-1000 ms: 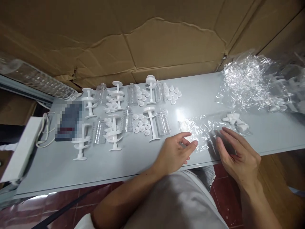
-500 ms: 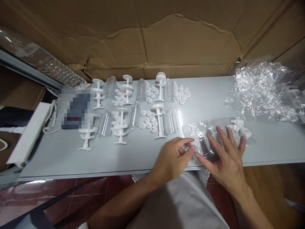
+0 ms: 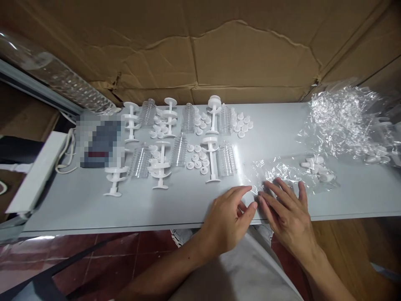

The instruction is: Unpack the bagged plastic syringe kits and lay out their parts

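A clear plastic bag (image 3: pixel 282 173) lies flat on the grey table (image 3: pixel 156 205) near its front edge. My left hand (image 3: pixel 227 215) rests at the bag's left end, its thumb and forefinger pinched at that edge. My right hand (image 3: pixel 286 207) lies flat on the bag with fingers spread, its fingertips almost touching the left hand's. A few small white plastic parts (image 3: pixel 316 169) sit at the bag's right end.
Rows of white plunger pieces (image 3: pixel 213 156), clear ribbed tubes (image 3: pixel 227 159) and small white caps (image 3: pixel 197 158) fill the table's left half. A blurred dark object (image 3: pixel 98 142) lies far left. A crumpled heap of clear bags (image 3: pixel 344 119) sits right. Cardboard (image 3: pixel 219 50) walls the back.
Both hands drew back toward the table's front edge and came together. My right hand slid left across the bag to the left hand. The view shifted slightly.
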`<act>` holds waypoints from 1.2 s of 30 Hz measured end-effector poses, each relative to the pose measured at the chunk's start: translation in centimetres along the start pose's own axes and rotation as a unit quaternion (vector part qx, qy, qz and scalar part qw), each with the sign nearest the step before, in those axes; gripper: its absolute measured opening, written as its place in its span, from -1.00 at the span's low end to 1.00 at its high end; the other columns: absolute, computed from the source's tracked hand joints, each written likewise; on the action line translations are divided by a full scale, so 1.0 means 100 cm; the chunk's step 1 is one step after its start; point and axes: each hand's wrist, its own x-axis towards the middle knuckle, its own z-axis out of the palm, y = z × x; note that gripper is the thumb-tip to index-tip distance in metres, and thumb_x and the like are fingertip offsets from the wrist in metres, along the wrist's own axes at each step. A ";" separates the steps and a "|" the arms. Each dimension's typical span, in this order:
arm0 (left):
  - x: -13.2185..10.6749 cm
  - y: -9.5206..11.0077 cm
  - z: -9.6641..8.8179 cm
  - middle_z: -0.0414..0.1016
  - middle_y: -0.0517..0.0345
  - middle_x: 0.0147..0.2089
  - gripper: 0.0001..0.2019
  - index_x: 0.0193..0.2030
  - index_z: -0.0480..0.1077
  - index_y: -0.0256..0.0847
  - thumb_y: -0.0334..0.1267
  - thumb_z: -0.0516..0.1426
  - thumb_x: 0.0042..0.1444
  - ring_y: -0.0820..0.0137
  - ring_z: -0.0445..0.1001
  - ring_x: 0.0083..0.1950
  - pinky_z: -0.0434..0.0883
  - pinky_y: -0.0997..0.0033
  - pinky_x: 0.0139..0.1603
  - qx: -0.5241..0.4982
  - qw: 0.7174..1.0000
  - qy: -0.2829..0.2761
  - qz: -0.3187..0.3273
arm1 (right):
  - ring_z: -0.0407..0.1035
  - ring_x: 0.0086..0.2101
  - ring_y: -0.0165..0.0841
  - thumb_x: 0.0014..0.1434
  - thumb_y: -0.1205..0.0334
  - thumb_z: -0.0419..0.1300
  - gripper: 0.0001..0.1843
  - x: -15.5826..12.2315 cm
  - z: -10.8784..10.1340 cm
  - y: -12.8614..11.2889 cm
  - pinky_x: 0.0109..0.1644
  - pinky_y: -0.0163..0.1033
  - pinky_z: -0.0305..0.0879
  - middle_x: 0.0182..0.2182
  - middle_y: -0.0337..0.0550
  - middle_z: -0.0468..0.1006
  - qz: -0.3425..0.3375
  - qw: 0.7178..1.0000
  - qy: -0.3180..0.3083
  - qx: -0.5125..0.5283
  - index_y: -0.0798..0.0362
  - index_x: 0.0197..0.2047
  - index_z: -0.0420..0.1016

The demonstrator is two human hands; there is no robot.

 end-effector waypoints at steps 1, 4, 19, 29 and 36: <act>0.000 -0.001 0.001 0.66 -0.01 0.10 -0.57 0.34 0.43 -0.11 -0.04 0.15 0.42 0.29 0.64 -0.14 0.61 0.24 -0.10 -0.003 1.000 0.009 0.007 | 0.47 0.25 0.00 0.33 0.35 0.31 -0.73 0.000 -0.001 -0.001 0.48 0.49 0.06 0.17 -0.05 0.64 0.001 1.000 0.013 0.009 -0.04 0.07 0.63; 0.000 -0.006 0.003 0.63 0.05 0.18 -0.69 0.23 0.52 -0.08 -0.11 0.14 0.45 0.37 0.64 -0.15 0.64 0.27 -0.05 -0.006 0.998 0.034 0.060 | 0.54 0.18 -0.04 0.26 0.45 0.35 -0.54 0.002 -0.005 -0.005 0.43 0.41 0.27 0.18 -0.04 0.63 0.015 0.995 0.086 0.053 -0.06 0.18 0.61; 0.021 0.016 -0.004 0.56 0.00 0.30 -0.34 0.43 0.30 -0.10 0.03 0.32 0.27 0.22 0.63 0.11 0.64 0.15 0.06 -0.068 0.994 -0.011 0.080 | 0.51 0.21 0.05 0.15 0.58 0.34 -0.41 -0.003 -0.003 -0.023 0.35 0.50 0.35 0.31 -0.08 0.52 0.003 0.972 0.186 0.145 -0.05 0.20 0.61; 0.030 0.017 -0.001 0.72 0.07 -0.09 -0.85 -0.11 0.63 -0.19 -0.22 0.23 0.34 0.31 0.68 -0.02 0.62 0.24 0.09 -0.185 0.982 -0.026 0.031 | 0.56 0.13 0.04 0.11 0.44 0.46 -0.53 -0.001 -0.001 -0.021 0.38 0.46 0.30 0.07 0.07 0.67 0.020 0.986 0.137 0.092 0.13 0.11 0.61; 0.029 0.001 -0.001 0.51 -0.11 0.38 -0.69 0.19 0.54 -0.30 -0.42 0.08 0.42 0.23 0.55 0.34 0.54 0.12 0.36 0.021 0.958 -0.050 0.280 | 0.60 0.06 -0.09 0.17 0.57 0.36 -0.61 0.001 -0.008 -0.030 0.32 0.35 0.43 0.03 -0.06 0.66 0.044 0.977 0.189 0.088 0.05 0.02 0.64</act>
